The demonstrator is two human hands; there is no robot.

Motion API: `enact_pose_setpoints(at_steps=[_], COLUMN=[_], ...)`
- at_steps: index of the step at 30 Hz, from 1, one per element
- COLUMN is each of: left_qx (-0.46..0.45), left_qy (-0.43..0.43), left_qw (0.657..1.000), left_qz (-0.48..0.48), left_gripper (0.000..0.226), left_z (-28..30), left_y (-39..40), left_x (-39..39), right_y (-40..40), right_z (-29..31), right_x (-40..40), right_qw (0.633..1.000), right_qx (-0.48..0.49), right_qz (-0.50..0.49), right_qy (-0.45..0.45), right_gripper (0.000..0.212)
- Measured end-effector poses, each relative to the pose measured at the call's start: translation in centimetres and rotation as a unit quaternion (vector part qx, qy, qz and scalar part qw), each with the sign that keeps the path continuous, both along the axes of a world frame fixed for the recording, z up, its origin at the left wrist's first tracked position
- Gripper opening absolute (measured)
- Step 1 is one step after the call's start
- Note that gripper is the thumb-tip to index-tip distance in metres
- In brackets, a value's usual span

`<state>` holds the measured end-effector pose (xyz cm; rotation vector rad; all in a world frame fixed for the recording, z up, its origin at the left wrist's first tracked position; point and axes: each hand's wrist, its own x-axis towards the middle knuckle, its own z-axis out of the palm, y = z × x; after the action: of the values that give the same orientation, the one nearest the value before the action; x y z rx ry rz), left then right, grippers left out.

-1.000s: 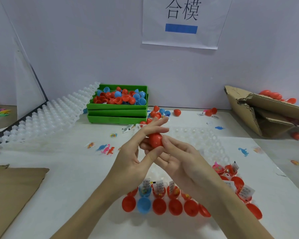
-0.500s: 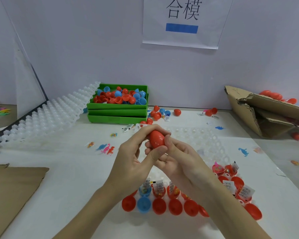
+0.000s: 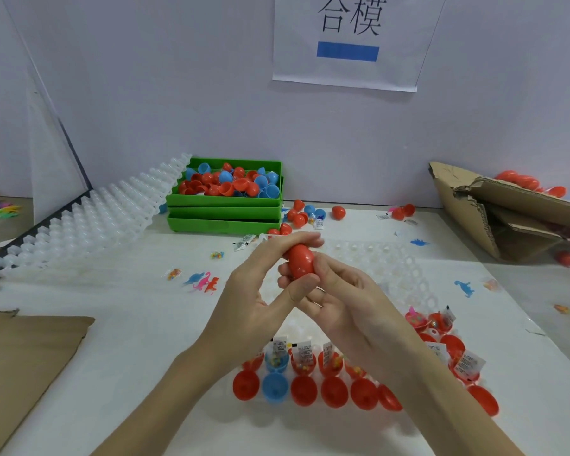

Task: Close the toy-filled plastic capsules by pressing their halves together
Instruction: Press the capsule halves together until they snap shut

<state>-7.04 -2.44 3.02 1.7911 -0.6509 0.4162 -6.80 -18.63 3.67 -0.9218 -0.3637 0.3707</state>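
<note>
White table [image 3: 129, 324] below grey wall [image 3: 178, 93]; both hands [image 3: 250, 304] grip red capsule [image 3: 300, 261].

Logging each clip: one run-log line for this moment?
left hand: holds red capsule | right hand: holds it | clear tray: open capsules wait

Bright, even overhead light; soft shadows under forearms on white table [image 3: 119, 324]; wide-angle bending at edges; slight overall softness.

The right hand [image 3: 339, 304] covers the red capsule's [image 3: 300, 261] lower end; its seam is hidden. The cardboard box [image 3: 494, 218] runs off the right edge.
</note>
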Motion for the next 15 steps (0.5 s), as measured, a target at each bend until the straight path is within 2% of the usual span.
enact_pose_setpoints(at_steps=[3, 7, 11, 15], left_qx=[0.034, 0.068, -0.002, -0.061], left_qy=[-0.046, -0.077, 0.002, 0.022], left_qw=[0.998, 0.993, 1.000, 0.998], left_qz=[0.036, 0.062, 0.031, 0.025], left_gripper=[0.049, 0.048, 0.045, 0.039], left_z=[0.2, -0.1, -0.4, -0.7], left_y=[0.3, 1.1, 1.3, 0.9], left_x=[0.2, 0.7, 1.0, 1.1], right_y=[-0.6, -0.8, -0.6, 0.0], right_z=[0.2, 0.2, 0.3, 0.1], right_x=[0.3, 0.3, 0.1, -0.2], right_qw=[0.999, 0.995, 0.992, 0.982], right_qx=[-0.022, -0.059, -0.072, -0.110], right_qz=[-0.038, -0.072, -0.096, -0.140], right_qy=[-0.004, -0.028, -0.045, -0.062], right_gripper=[0.033, 0.038, 0.038, 0.035])
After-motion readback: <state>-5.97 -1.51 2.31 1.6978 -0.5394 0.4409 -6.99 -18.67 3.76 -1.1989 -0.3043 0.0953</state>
